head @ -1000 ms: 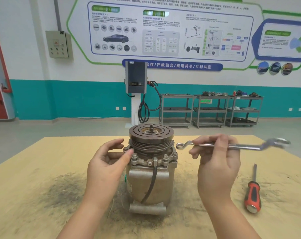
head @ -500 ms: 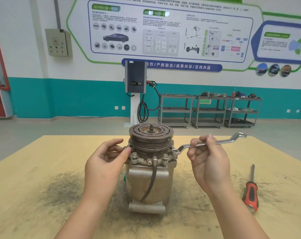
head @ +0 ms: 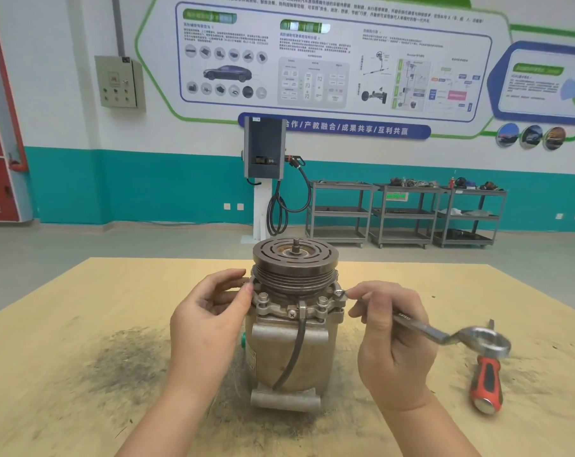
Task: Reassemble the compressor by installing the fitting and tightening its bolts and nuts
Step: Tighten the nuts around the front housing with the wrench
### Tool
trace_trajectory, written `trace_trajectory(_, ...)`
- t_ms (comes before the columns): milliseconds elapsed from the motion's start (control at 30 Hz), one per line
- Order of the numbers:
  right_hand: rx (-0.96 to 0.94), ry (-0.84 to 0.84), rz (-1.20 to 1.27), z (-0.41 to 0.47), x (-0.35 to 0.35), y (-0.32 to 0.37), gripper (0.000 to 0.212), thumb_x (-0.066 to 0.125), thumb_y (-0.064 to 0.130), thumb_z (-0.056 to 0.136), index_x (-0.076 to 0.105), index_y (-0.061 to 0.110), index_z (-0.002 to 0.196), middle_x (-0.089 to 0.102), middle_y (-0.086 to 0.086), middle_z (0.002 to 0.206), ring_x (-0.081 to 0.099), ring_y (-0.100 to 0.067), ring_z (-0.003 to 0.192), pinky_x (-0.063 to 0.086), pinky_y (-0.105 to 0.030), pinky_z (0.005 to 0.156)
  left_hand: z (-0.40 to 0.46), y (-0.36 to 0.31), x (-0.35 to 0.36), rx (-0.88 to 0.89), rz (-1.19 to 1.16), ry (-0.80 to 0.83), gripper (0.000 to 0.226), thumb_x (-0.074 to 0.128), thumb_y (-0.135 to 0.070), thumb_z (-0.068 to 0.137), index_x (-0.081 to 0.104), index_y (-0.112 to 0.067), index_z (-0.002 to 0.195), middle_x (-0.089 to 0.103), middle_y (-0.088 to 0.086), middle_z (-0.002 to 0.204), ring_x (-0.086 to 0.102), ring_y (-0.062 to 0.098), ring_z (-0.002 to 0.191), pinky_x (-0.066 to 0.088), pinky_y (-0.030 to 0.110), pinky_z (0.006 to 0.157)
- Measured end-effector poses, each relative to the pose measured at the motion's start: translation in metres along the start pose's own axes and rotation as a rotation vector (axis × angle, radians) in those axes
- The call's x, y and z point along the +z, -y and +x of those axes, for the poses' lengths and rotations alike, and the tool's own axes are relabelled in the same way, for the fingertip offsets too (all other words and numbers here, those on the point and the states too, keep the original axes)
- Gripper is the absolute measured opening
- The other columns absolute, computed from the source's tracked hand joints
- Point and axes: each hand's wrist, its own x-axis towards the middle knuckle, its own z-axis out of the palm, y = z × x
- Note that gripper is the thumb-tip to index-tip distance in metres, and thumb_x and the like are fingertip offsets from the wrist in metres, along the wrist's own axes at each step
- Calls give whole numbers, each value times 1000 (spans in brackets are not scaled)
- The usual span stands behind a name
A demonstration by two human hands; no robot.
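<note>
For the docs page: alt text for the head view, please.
A right hand holds a ring wrench on a bolt at the compressor flange; the left hand steadies its other side. A red-handled screwdriver lies on the wooden table.

The wrench (head: 421, 331) shaft passes out of sight under the right hand (head: 395, 341). Its near ring end is motion-blurred. The left hand (head: 207, 324) covers the compressor (head: 294, 341) flange's left edge. Wall poster (head: 332, 61) text is too small to read.

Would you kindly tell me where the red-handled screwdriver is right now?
In the head view, the screwdriver lies on the wooden table at the person's right, beyond the right hand, partly under the wrench.
</note>
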Motion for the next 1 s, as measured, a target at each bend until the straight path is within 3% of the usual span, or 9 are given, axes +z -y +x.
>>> trace_trajectory(100,101,-146,152,12,-2,9,19,39,30,104,55,30,93,65,-1,81,63,-19,60,48,-23,57,-2,0,0,-1,-5,47,21,61,-8,93,71,-23,103,74,-12,97,68,2,92,49,7,73)
trace_trajectory(300,768,-263,583,17,-1,9,26,32,11,104,48,9,83,63,-10,60,53,-20,41,42,-20,44,-1,3,4,1,3,-38,24,74,-19,84,68,-30,105,71,-14,92,69,7,82,50,9,67)
trace_trajectory(500,903,-233,619,20,-2,0,25,32,13,105,48,9,86,62,-8,60,51,-19,41,40,-20,41,-2,5,2,28,-18,2,22,62,-7,93,70,-25,103,74,-13,94,68,2,90,50,8,73)
trace_trajectory(567,814,-234,548,16,0,3,26,32,18,106,48,10,87,63,-7,61,52,-18,41,41,-21,42,-2,4,2,26,-32,21,22,60,-8,94,70,-26,104,74,-13,97,67,1,92,50,8,75)
trace_trajectory(633,499,-206,344,8,5,10,25,33,24,106,50,17,90,65,-6,68,55,-19,44,44,-21,47,-2,5,2,21,-27,22,19,67,-16,90,69,-27,105,72,-15,99,67,1,90,50,9,74)
trace_trajectory(700,135,-58,212,-2,10,16,21,37,32,105,56,29,94,64,-4,76,59,-17,54,47,-20,53,-1,6,3,8,-18,-4,20,72,-21,85,69,-27,104,72,-14,94,68,4,86,51,10,71)
trace_trajectory(767,-70,124,48,-9,13,20,25,43,38,103,59,23,90,62,-3,80,60,-13,66,50,-19,58,0,7,3,7,-30,-23,18,73,-18,84,70,-24,100,73,-8,89,69,8,84,52,12,70)
trace_trajectory(900,-145,260,-136,-13,19,26,42,61,42,91,69,3,77,64,-9,79,60,-16,71,51,-28,59,0,8,0,18,-40,22,20,62,-9,93,71,-24,102,74,-8,96,68,7,92,51,11,74)
trace_trajectory(1000,-150,257,-102,-7,16,28,40,64,42,89,70,3,80,66,-8,82,63,-18,72,53,-32,60,-1,7,2,15,-49,24,19,66,-30,87,68,-31,106,71,-13,103,67,6,93,51,14,75)
